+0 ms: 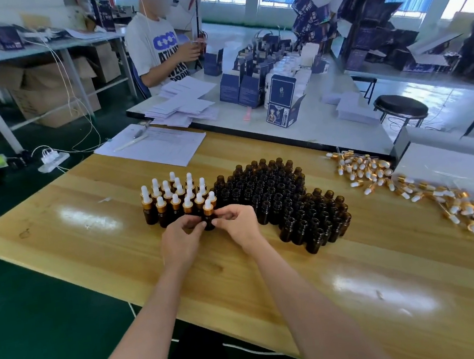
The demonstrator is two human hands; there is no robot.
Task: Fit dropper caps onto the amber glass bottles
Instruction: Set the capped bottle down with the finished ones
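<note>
On a wooden table (87, 226), both hands meet around one capped bottle (209, 216): the left hand (182, 238) and right hand (236, 226) pinch its sides at the near edge of a small capped group (175, 195). Just right, many more open bottles (285, 203) wait, so most work seems left. Loose dropper caps (408, 186) lie far right. Bare wood lies left and near.
</note>
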